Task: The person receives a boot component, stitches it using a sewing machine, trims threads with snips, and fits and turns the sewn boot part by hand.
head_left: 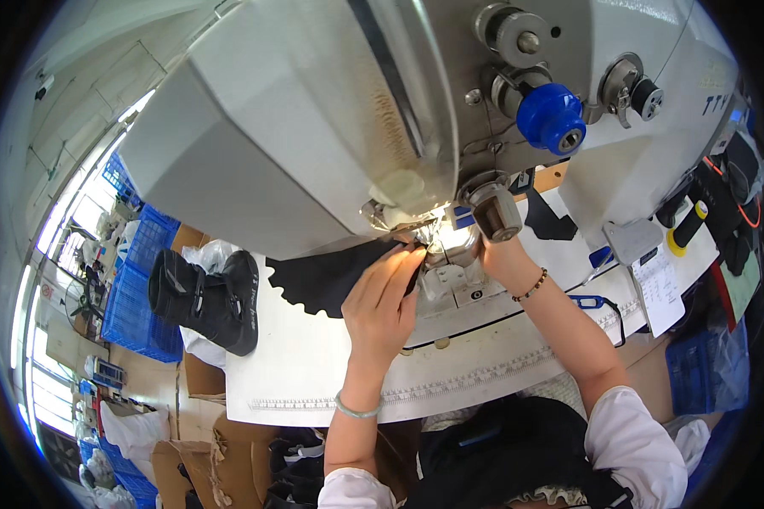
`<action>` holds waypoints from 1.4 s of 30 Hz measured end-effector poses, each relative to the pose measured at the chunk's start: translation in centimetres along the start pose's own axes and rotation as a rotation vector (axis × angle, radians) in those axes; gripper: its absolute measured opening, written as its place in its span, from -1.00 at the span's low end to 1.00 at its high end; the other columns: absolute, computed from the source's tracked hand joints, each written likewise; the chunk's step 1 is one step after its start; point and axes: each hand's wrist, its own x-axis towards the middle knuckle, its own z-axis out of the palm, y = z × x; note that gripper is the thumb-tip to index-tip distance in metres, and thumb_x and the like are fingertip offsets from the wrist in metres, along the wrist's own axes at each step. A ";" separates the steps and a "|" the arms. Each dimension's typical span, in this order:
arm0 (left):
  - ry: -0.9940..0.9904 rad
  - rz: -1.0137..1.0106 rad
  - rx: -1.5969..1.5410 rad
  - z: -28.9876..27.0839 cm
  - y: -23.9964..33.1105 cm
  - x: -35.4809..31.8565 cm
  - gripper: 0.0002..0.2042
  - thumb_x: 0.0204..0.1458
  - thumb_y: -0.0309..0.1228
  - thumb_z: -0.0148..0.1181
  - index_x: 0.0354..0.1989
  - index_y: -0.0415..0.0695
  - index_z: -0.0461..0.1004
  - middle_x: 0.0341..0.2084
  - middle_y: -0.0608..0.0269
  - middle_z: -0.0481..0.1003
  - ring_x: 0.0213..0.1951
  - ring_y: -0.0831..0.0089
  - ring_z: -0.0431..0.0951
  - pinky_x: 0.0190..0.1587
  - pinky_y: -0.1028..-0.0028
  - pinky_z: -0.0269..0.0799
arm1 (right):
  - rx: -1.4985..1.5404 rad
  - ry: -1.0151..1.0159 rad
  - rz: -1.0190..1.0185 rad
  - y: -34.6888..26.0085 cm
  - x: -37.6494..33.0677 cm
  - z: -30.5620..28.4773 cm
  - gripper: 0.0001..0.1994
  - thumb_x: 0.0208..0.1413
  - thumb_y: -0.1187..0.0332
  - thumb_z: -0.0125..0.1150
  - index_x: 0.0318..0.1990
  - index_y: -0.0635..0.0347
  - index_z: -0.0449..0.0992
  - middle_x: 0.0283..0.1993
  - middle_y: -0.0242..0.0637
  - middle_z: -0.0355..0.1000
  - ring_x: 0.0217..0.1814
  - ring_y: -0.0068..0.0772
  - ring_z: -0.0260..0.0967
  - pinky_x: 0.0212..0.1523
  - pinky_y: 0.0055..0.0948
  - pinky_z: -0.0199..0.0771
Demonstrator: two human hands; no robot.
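A black scallop-edged piece of material [318, 280] lies on the white sewing table, running toward the lit stitching area of a sewing machine [297, 110]. My left hand [384, 297] grips this piece near the needle area, fingers close together along its edge. On the other side of the metal machine bed [457, 280], my right hand [505, 260] is at the stitching spot. Its fingers are mostly hidden behind a round metal machine part [494, 208], so what it touches does not show.
A black boot [204, 297] stands at the table's left edge, beside blue crates [136, 297]. To the right are a black thread spool with yellow base [688, 229], a paper slip [656, 288], a blue-handled tool [587, 302] and a black cut piece [547, 219]. A ruler strip [416, 394] borders the near edge.
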 end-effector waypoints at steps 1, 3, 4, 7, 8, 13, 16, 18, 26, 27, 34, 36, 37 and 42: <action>-0.059 -0.049 0.102 -0.4 0.1 0.2 -0.70 -0.32 -0.64 0.17 -0.29 -0.22 0.48 -0.38 0.18 0.47 -0.33 0.25 0.52 -0.32 0.43 0.43 | -0.073 0.030 0.032 0.3 0.4 -0.2 -0.78 0.05 0.27 0.01 -0.61 0.05 0.32 -0.66 -0.55 0.20 -0.71 -0.75 0.08 -0.77 -0.62 0.00; -0.205 -0.143 0.252 -1.0 0.3 0.4 -0.66 -0.31 -0.57 0.22 -0.24 -0.20 0.40 -0.42 0.18 0.41 -0.43 0.20 0.45 -0.40 0.34 0.35 | -0.062 -0.016 -0.006 0.9 1.1 -0.6 -0.83 0.02 0.30 -0.04 -0.58 0.05 0.32 -0.66 -0.55 0.18 -0.73 -0.73 0.06 -0.79 -0.61 -0.02; -0.202 -0.147 0.256 -1.0 0.4 0.4 -0.66 -0.31 -0.57 0.22 -0.24 -0.20 0.40 -0.42 0.18 0.41 -0.43 0.20 0.45 -0.40 0.34 0.35 | -0.026 0.022 -0.011 1.4 1.4 -0.7 -0.85 -0.01 0.31 -0.07 -0.56 0.06 0.31 -0.68 -0.55 0.17 -0.76 -0.71 0.04 -0.80 -0.61 -0.03; -0.325 -0.235 0.251 -0.2 0.7 0.5 -0.63 -0.20 -0.53 0.12 -0.12 -0.21 0.32 -0.44 0.12 0.41 -0.42 0.22 0.48 -0.43 0.36 0.39 | -0.083 0.018 -0.054 2.3 2.2 -1.1 -0.83 0.06 0.27 -0.13 -0.52 0.05 0.27 -0.68 -0.52 0.14 -0.80 -0.67 -0.03 -0.81 -0.61 -0.06; -0.277 -0.212 0.281 0.2 0.9 0.3 -0.62 -0.16 -0.51 0.10 -0.07 -0.20 0.32 -0.43 0.07 0.41 -0.46 0.20 0.48 -0.44 0.36 0.41 | -0.113 -0.007 -0.054 2.5 2.2 -1.4 -0.83 0.07 0.26 -0.15 -0.51 0.06 0.26 -0.67 -0.51 0.13 -0.81 -0.66 -0.03 -0.81 -0.61 -0.05; 0.047 -0.615 0.195 -2.4 -1.8 -2.2 -0.65 -0.03 -0.52 -0.01 0.00 -0.28 0.33 -0.40 -0.20 0.46 -0.45 0.03 0.50 -0.38 0.24 0.40 | -0.116 -0.013 -0.284 2.9 1.5 -2.3 -0.79 0.18 0.19 -0.07 -0.41 0.08 0.32 -0.59 -0.50 0.17 -0.66 -0.70 0.05 -0.66 -0.66 0.07; 0.406 -1.009 -0.328 -7.3 -3.3 -6.7 -0.74 0.00 -0.48 0.07 -0.15 -0.38 0.40 -0.46 0.19 0.50 -0.50 0.46 0.44 -0.39 0.48 0.32 | -0.271 0.073 -0.639 3.2 -0.7 -2.7 -0.80 0.20 0.25 -0.07 -0.37 0.15 0.36 -0.55 -0.52 0.15 -0.61 -0.76 -0.07 -0.58 -0.72 -0.05; 0.623 -1.168 -0.585 -10.1 -3.8 -10.3 -0.79 -0.01 -0.46 0.11 -0.24 -0.36 0.43 -0.45 0.34 0.45 -0.43 0.61 0.37 -0.34 0.58 0.28 | -0.246 -0.015 -0.691 3.7 -2.9 -3.0 -0.86 0.21 0.36 -0.12 -0.30 0.21 0.33 -0.54 -0.50 0.14 -0.58 -0.75 -0.01 -0.61 -0.71 -0.04; 0.790 -1.211 -0.756 -13.7 -3.0 -17.6 -0.81 0.02 -0.48 0.05 -0.21 -0.31 0.42 -0.33 0.24 0.48 -0.31 0.53 0.48 -0.25 0.55 0.38 | -0.784 -0.558 -0.687 6.5 -6.9 -3.4 -0.88 0.11 0.57 -0.05 -0.22 0.31 0.38 -0.43 -0.32 0.35 -0.57 -0.69 0.20 -0.59 -0.71 0.13; 0.739 -1.119 -0.817 -13.5 -2.8 -17.7 -0.80 0.02 -0.47 0.06 -0.20 -0.30 0.42 -0.32 0.25 0.48 -0.31 0.54 0.48 -0.25 0.57 0.38 | -0.871 -0.643 -0.717 6.9 -6.8 -3.3 -0.89 0.09 0.58 -0.03 -0.23 0.31 0.39 -0.48 -0.33 0.34 -0.61 -0.67 0.19 -0.61 -0.68 0.12; 0.566 -1.137 -0.727 -12.4 -2.9 -17.2 -0.80 0.03 -0.49 0.03 -0.19 -0.28 0.42 -0.32 0.26 0.48 -0.32 0.57 0.48 -0.28 0.59 0.40 | -1.016 -0.793 -0.634 8.6 -7.0 -3.2 -0.83 0.05 0.58 0.03 -0.17 0.23 0.38 -0.64 -0.37 0.29 -0.69 -0.65 0.14 -0.65 -0.64 0.07; 0.538 -1.150 -0.738 -12.6 -3.0 -17.2 -0.80 0.04 -0.49 0.02 -0.18 -0.30 0.40 -0.32 0.23 0.48 -0.30 0.55 0.47 -0.25 0.58 0.40 | -1.028 -0.767 -0.532 9.0 -7.0 -3.3 -0.82 0.06 0.57 0.03 -0.15 0.22 0.36 -0.62 -0.37 0.29 -0.69 -0.65 0.13 -0.65 -0.63 0.07; 0.584 -1.195 -0.631 -12.7 -3.0 -17.1 -0.78 0.04 -0.49 0.02 -0.16 -0.31 0.40 -0.32 0.21 0.48 -0.28 0.54 0.47 -0.23 0.59 0.38 | -1.012 -0.779 -0.554 9.1 -6.9 -3.3 -0.82 0.06 0.57 0.03 -0.15 0.22 0.36 -0.62 -0.37 0.29 -0.69 -0.65 0.13 -0.65 -0.63 0.07; 0.670 -1.115 -0.777 -14.2 -3.0 -15.9 -0.51 0.17 -0.11 -0.22 -0.12 -0.36 0.43 -0.34 0.19 0.48 -0.22 0.53 0.43 -0.15 0.55 0.32 | -1.054 -0.784 -0.539 9.5 -6.5 -3.6 -0.82 0.08 0.54 0.02 -0.14 0.22 0.34 -0.62 -0.37 0.27 -0.68 -0.66 0.13 -0.64 -0.63 0.07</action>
